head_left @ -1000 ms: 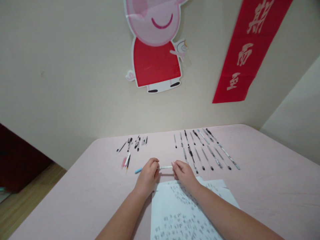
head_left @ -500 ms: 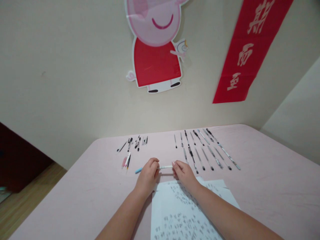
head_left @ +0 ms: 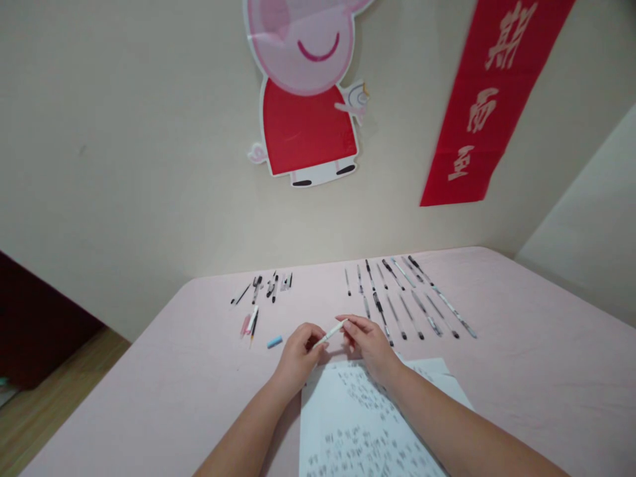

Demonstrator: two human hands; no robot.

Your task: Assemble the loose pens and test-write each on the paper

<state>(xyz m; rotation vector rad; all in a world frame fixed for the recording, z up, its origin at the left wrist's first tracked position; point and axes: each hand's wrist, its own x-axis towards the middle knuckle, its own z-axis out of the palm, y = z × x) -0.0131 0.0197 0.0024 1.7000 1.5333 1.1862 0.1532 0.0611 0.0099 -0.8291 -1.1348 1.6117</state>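
Between both hands, just above the table, is a slim whitish pen (head_left: pixel 330 332), tilted up toward the right. My left hand (head_left: pixel 301 351) pinches its lower left end. At the other end, the fingers of my right hand (head_left: pixel 366 336) close around the tip. A light blue pen cap (head_left: pixel 274 342) lies on the cloth left of my left hand. Beneath my right wrist and forearm are sheets of handwritten paper (head_left: pixel 342 424), partly covered by the arm.
Pens (head_left: pixel 397 317) lie in two slanted rows at the back right. Black pen parts (head_left: pixel 257 289) sit at the back left, with a pink item (head_left: pixel 245 324) and a white one nearer. The pink-covered table (head_left: pixel 163 391) meets a wall bearing a pig cutout (head_left: pixel 311 126) and red banner (head_left: pixel 477 132).
The pen has turned from nearly level to slanting up toward the right. My left hand has shifted slightly right and down, and the blue cap now shows whole on the cloth.
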